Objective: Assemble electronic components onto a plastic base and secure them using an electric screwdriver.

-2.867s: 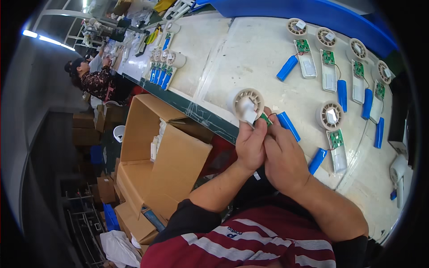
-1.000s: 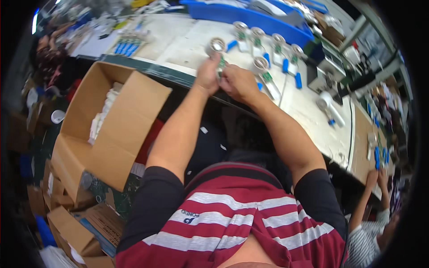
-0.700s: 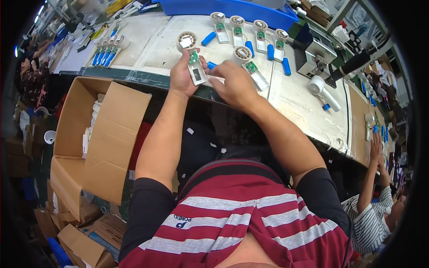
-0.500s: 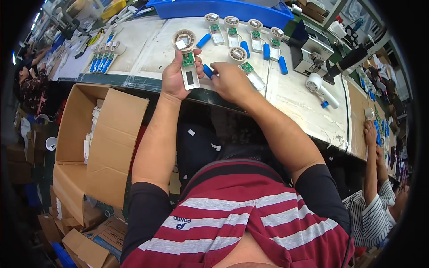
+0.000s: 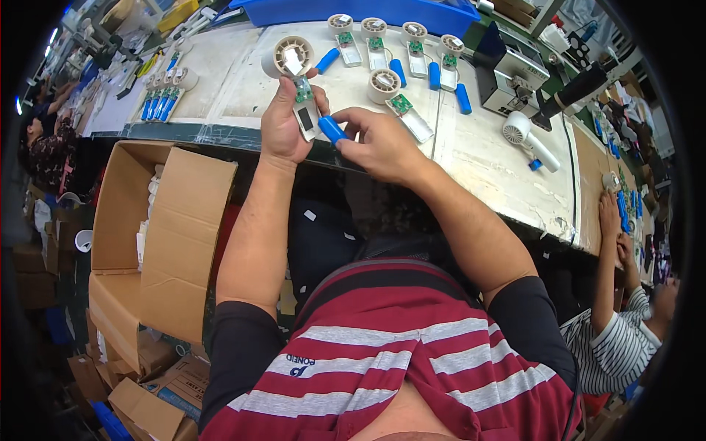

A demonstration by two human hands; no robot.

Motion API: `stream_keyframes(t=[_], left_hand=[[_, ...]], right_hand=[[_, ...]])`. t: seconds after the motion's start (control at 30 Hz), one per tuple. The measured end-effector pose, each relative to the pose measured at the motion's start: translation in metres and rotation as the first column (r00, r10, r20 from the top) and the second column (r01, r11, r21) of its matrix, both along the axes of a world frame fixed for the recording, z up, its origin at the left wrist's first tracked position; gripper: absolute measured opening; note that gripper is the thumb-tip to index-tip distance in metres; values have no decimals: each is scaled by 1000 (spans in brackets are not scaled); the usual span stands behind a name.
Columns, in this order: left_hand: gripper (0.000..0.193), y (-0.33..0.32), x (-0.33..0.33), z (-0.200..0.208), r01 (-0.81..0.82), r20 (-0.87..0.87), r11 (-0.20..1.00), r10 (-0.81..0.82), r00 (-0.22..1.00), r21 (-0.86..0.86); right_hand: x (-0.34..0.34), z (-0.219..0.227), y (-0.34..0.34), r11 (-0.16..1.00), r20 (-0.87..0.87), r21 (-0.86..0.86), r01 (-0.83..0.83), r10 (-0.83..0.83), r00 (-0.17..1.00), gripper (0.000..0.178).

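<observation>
My left hand [image 5: 282,132] is closed around a white handheld fan [image 5: 288,62], its round grille up and its handle shell laid bare. Inside the handle are a green circuit board and a dark rectangular patch, and a white piece lies over the grille. My right hand [image 5: 386,145] pinches a blue cylindrical battery [image 5: 332,130] between thumb and fingers, right beside the lower end of that handle. Just beyond my right hand, another opened fan [image 5: 384,85] lies on the workbench [image 5: 250,81]. Several more opened fans [image 5: 373,29] stand in a row farther back, with blue batteries [image 5: 398,72] next to them.
A blue bin [image 5: 353,13] lines the far edge. At right stand a boxy machine [image 5: 507,77] and a complete-looking white fan [image 5: 517,130]. More opened fans [image 5: 163,95] lie far left. An open cardboard box [image 5: 190,235] is by my left arm. A co-worker's hands [image 5: 610,214] work at right.
The battery in my right hand has moved left and slightly down, up against the handle area. The fan in my left hand has tilted, its head shifting up and left.
</observation>
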State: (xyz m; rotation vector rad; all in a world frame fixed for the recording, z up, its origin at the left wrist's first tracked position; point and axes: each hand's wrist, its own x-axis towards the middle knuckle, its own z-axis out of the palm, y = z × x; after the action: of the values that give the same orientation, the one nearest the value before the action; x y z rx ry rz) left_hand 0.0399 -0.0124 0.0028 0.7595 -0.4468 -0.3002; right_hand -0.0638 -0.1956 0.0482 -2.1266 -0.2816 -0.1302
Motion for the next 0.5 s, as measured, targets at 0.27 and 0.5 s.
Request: stream_keyframes(t=[0.27, 0.5], left_hand=[[58, -17, -14, 6, 26, 27, 999, -26, 999, -32], [54, -24, -26, 9, 5, 28, 991, -2, 1000, -131]], right_hand=[[-4, -4, 11, 984, 98, 176, 17, -35, 995, 29], [-5, 9, 19, 983, 93, 160, 95, -111, 989, 25]])
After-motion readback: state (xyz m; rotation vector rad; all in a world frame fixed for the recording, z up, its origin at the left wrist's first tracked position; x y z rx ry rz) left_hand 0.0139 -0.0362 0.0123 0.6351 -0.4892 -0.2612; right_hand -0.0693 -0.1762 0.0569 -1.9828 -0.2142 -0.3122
